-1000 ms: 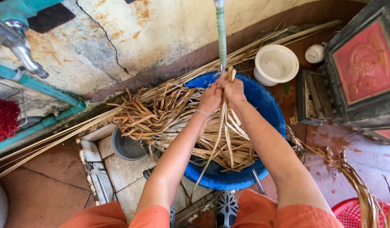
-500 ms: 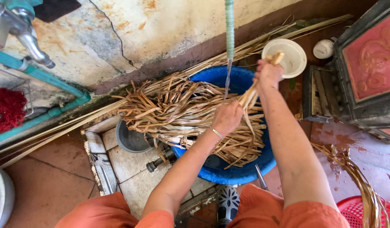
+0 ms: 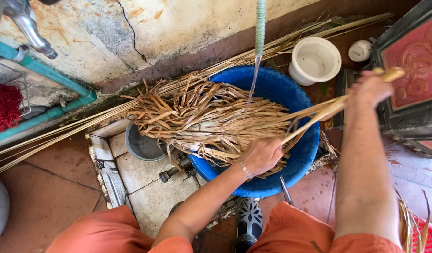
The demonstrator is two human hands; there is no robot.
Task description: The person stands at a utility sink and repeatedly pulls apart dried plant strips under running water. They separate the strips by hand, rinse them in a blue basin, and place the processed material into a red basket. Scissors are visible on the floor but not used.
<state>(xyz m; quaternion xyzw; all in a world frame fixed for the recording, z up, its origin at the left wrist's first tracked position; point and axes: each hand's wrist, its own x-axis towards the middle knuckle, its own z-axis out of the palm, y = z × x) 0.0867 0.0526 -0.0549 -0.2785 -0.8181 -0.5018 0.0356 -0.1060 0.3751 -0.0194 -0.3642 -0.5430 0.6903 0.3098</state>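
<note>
A blue plastic tub (image 3: 304,154) holds a heap of tan dried leaf strips (image 3: 202,119) that spills over its left rim. My left hand (image 3: 262,156) presses on the strips at the tub's near side and pinches one long strip. My right hand (image 3: 371,88) is raised to the right, closed around the end of that pulled strip (image 3: 319,112), which stretches taut between both hands. A thin stream of water (image 3: 253,82) falls from a green hose (image 3: 260,23) into the tub.
A white pot (image 3: 314,60) and a small white lid (image 3: 360,50) stand behind the tub. A dark cabinet with a red panel (image 3: 412,75) is at right. Long reeds (image 3: 61,133) lie along the wall. A grey bowl (image 3: 142,144) sits at left, a knife (image 3: 286,189) by the tub.
My right hand has pulled a strip out of the heap, up and far to the right. My left hand has dropped lower onto the strips in the tub.
</note>
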